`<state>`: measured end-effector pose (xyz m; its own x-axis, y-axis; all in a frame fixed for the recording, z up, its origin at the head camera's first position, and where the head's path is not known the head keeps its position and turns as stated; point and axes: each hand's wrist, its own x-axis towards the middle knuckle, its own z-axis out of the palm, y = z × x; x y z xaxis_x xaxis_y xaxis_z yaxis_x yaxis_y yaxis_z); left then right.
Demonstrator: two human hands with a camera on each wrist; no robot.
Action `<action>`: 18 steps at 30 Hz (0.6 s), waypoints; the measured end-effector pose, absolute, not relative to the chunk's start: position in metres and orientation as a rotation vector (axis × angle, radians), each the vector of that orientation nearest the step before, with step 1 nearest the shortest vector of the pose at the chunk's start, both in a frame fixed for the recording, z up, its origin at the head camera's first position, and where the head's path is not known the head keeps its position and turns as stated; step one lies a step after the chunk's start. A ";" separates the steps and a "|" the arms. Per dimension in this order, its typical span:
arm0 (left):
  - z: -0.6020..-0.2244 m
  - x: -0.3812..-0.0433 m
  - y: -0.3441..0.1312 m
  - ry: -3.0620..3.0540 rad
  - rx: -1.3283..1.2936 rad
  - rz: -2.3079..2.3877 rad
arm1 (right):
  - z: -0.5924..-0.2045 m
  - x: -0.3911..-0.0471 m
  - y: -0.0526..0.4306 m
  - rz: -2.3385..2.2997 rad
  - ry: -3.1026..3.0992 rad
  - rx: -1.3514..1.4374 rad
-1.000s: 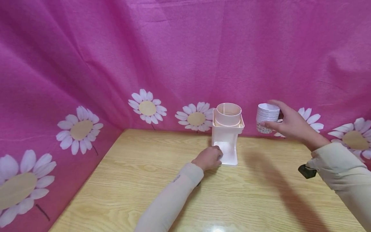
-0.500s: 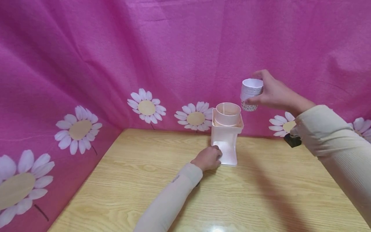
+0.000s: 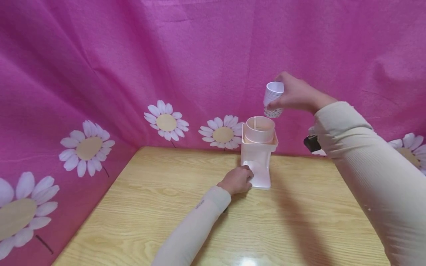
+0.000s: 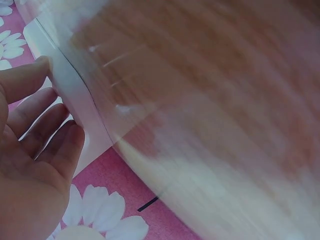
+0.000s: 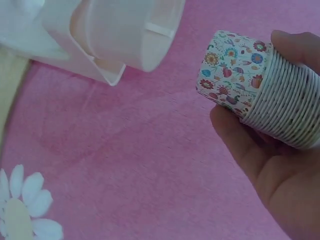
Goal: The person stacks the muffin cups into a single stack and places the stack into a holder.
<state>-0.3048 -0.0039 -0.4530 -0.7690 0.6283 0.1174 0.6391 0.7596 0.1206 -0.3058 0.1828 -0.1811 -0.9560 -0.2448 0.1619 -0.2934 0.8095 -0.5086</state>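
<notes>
A pale pink plastic cup dispenser (image 3: 255, 155) stands upright on the table, with a round open tube (image 3: 260, 130) on top. My left hand (image 3: 235, 180) holds its lower left side; in the left wrist view the curled fingers (image 4: 70, 145) and thumb meet the edge of its pale wall (image 4: 92, 117). Above and slightly right of the tube, my right hand (image 3: 299, 94) grips a stack of paper cups (image 3: 273, 95), rims up and apart from the dispenser. The right wrist view shows the lowest cup's flowered print (image 5: 232, 72) and several stacked rims.
The wood-grain table (image 3: 159, 207) reaches back to a pink cloth (image 3: 199, 66) with large white daisies, which also hangs along the left side. A dark object (image 3: 312, 143) sits at the right wrist.
My right hand has carried the stack of cups up and left, from right of the dispenser to above its tube. The left hand has stayed at the dispenser's side.
</notes>
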 end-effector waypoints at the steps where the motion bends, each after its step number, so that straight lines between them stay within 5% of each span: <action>1: -0.453 -0.305 -0.004 -2.879 -1.039 -0.239 | -0.184 -0.308 0.180 0.835 -2.910 0.438; 18: -0.452 -0.302 -0.004 -2.848 -1.044 -0.328 | -0.218 -0.321 0.157 0.709 -3.071 0.471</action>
